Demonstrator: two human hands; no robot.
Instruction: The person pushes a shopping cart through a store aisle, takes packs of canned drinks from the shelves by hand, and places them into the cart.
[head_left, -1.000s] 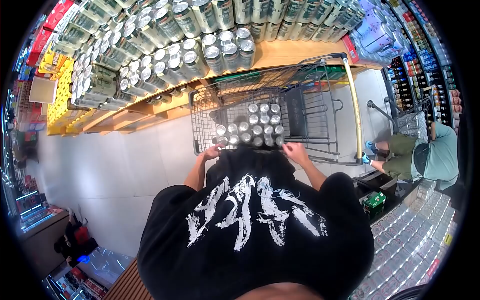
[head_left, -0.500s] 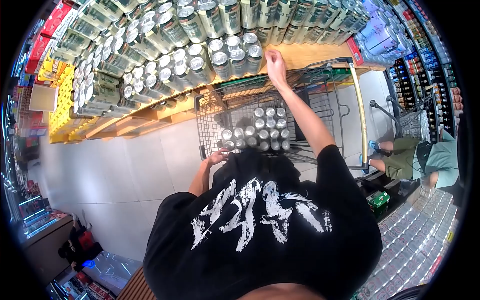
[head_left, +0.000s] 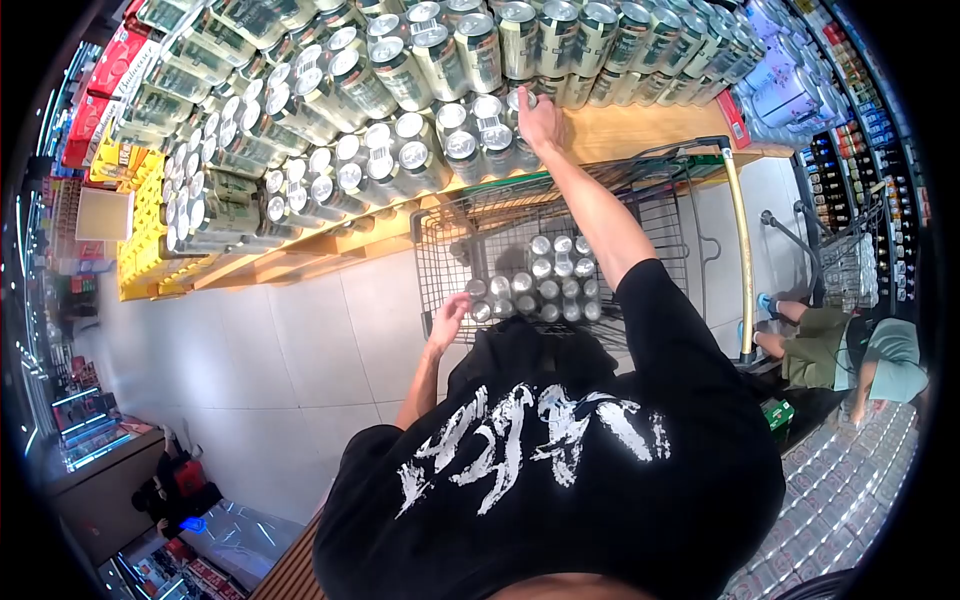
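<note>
My right hand (head_left: 541,122) is at the end of the front row on the wooden shelf, its fingers closed against a pack of cans (head_left: 492,138) with silver tops. Part of the grip is hidden behind the hand. Below stands a black wire shopping cart (head_left: 432,240), with several packs of cans (head_left: 548,290) grouped in its near part. My left hand (head_left: 450,316) is at the cart's near left side, beside the loaded cans, its fingers apart and holding nothing.
Tall rows of cans (head_left: 430,60) rise behind the wooden shelf (head_left: 640,130). Yellow crates (head_left: 140,230) stand at the left end. The cart's handle (head_left: 738,240) is on the right, near a person in a light green top (head_left: 885,360). Stacked packs (head_left: 840,500) fill the lower right.
My right hand has moved from beside the end of the front row onto its last pack. The left hand has risen slightly along the cart's side. The whole view has shifted a little.
</note>
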